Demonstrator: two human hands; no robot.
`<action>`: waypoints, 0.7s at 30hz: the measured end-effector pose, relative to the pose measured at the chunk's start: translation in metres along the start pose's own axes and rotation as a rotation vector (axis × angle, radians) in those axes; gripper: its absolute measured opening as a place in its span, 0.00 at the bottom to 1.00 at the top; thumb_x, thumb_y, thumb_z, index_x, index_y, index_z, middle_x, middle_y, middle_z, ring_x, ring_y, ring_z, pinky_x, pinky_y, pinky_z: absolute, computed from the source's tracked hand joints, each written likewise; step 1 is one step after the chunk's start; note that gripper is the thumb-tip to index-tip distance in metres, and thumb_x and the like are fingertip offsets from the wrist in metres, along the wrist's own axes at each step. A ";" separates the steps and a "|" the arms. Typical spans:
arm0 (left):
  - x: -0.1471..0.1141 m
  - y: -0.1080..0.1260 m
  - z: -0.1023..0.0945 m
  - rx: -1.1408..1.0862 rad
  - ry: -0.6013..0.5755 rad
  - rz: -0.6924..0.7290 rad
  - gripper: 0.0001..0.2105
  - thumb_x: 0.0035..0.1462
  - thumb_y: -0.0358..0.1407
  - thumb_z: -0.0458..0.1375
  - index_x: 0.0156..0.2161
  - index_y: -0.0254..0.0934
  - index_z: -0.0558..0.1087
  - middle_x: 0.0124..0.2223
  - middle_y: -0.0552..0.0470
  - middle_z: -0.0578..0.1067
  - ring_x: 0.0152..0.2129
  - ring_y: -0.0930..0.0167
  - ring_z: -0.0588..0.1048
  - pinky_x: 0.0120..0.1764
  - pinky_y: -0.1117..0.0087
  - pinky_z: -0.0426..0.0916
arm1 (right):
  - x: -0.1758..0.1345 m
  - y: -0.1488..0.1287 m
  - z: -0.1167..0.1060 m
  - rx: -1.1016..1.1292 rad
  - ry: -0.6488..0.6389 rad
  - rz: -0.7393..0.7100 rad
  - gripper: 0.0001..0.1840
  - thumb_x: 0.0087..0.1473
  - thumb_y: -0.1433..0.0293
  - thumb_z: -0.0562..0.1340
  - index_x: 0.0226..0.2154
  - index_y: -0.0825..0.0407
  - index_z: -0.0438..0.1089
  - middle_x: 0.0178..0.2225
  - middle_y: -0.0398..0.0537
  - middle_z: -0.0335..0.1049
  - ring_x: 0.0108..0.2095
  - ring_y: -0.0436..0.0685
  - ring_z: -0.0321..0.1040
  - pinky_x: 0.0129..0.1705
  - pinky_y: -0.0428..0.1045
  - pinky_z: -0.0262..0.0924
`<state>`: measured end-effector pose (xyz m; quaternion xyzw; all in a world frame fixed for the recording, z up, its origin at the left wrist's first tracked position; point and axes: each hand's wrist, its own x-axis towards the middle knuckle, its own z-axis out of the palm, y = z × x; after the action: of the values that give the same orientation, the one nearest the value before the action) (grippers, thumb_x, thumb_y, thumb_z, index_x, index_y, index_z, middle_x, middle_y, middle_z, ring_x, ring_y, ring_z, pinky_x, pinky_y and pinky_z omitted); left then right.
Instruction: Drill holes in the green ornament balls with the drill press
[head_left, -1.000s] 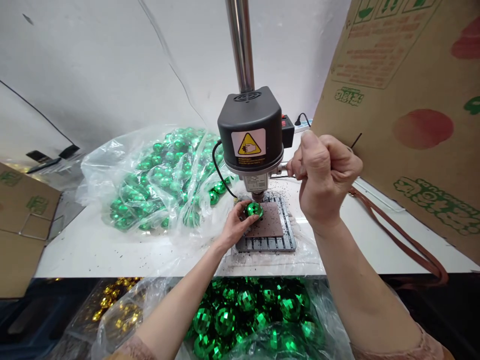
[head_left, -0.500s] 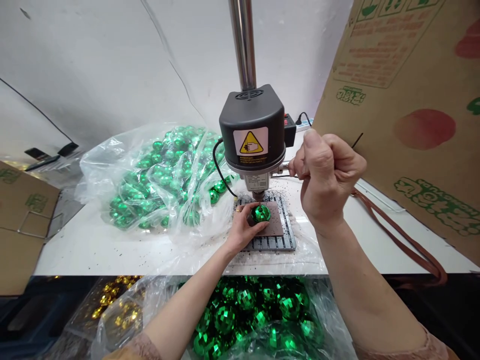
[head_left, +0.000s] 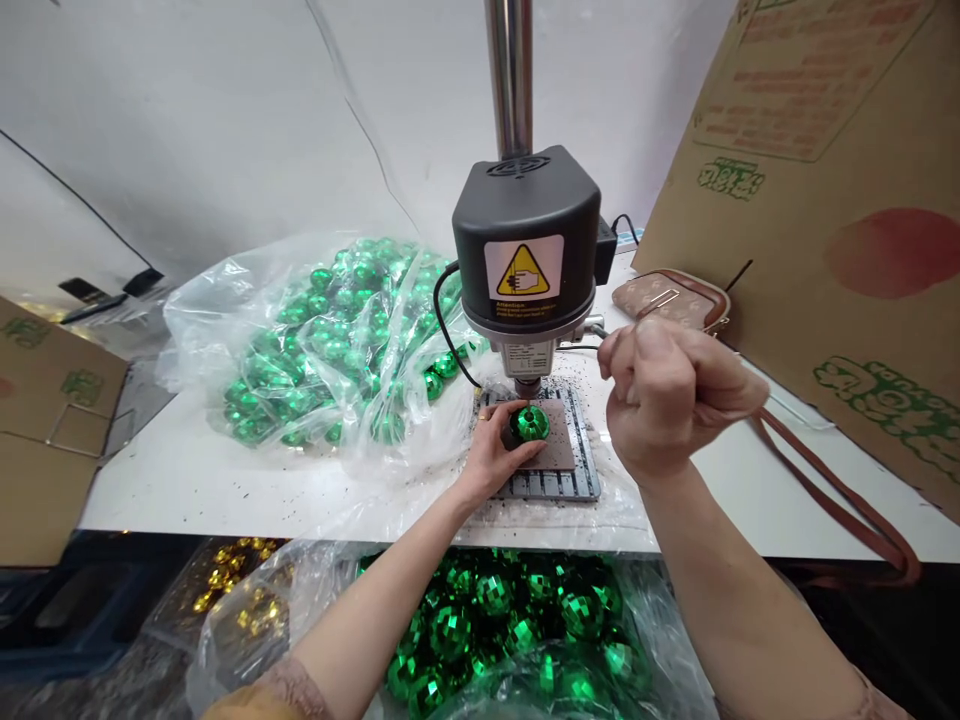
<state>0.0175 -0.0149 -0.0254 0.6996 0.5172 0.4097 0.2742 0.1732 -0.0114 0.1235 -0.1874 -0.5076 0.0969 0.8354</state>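
Note:
Under the spindle of a small black bench drill press, a shiny green ball sits on a brown board over the slotted grey base plate. My left hand holds the ball from its left side between thumb and fingers. A hole or dark spot shows on the ball's top, just below the chuck. My right hand is closed in a fist round the end of the press's feed lever; most of the grip is hidden inside the fingers.
A clear plastic bag of green balls lies left of the press. Below the table's front edge is another bag of green mirrored balls, with gold balls further left. At right stand a patterned purse and a cardboard box.
My right fist has moved down and slightly right on the lever, uncovering the purse behind it. The left hand still holds the green ball; the view has shifted a little.

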 end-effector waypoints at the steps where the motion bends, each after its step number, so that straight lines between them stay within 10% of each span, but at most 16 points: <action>1: 0.000 0.000 0.000 0.002 0.000 0.003 0.25 0.52 0.38 0.70 0.55 0.42 0.71 0.52 0.45 0.70 0.52 0.59 0.70 0.57 0.55 0.66 | -0.001 0.001 -0.001 -0.005 -0.002 -0.003 0.29 0.57 0.69 0.61 0.15 0.53 0.43 0.15 0.38 0.38 0.16 0.42 0.40 0.20 0.48 0.42; 21: -0.001 -0.002 0.000 -0.012 -0.011 0.018 0.24 0.53 0.39 0.69 0.54 0.43 0.70 0.53 0.46 0.71 0.53 0.59 0.70 0.57 0.54 0.65 | -0.014 0.013 -0.009 0.059 -0.051 -0.213 0.25 0.53 0.80 0.57 0.18 0.54 0.39 0.16 0.37 0.38 0.17 0.41 0.41 0.20 0.46 0.42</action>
<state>0.0164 -0.0153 -0.0275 0.7046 0.5070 0.4114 0.2778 0.1754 -0.0064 0.1029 -0.1050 -0.5426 0.0272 0.8329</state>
